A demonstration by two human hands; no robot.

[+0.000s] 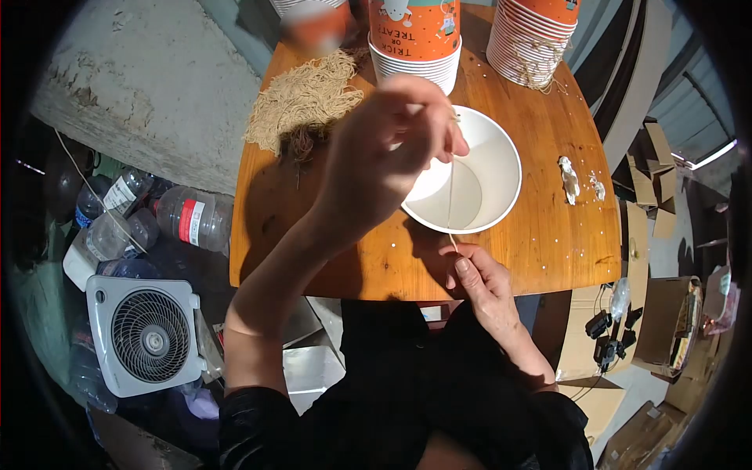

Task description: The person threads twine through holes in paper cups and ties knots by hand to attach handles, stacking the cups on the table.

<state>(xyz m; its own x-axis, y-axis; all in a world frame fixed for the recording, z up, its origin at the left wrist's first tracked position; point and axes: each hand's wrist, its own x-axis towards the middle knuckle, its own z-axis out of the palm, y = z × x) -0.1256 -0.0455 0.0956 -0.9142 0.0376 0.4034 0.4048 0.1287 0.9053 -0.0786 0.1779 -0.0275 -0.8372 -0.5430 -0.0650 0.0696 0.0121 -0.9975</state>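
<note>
Above the left part of a white paper bucket (501,168), my left hand (392,149) is raised, slightly blurred, with its fingers pinched on one end of a thin string (451,192). The string runs down over the bucket's near rim to my right hand (483,286). My right hand pinches its lower end between thumb and fingers at the table's front edge. The bucket lies with its open mouth facing me, and its inside shows no contents. A pile of beige strings (301,102) lies left of my left hand.
Stacked orange and white buckets (415,31) stand at the back of the wooden table (548,251), with another stack (529,47) draped in string at right. White scraps (569,180) lie on the right side. A box fan (153,337) and plastic bottles (192,219) are at left.
</note>
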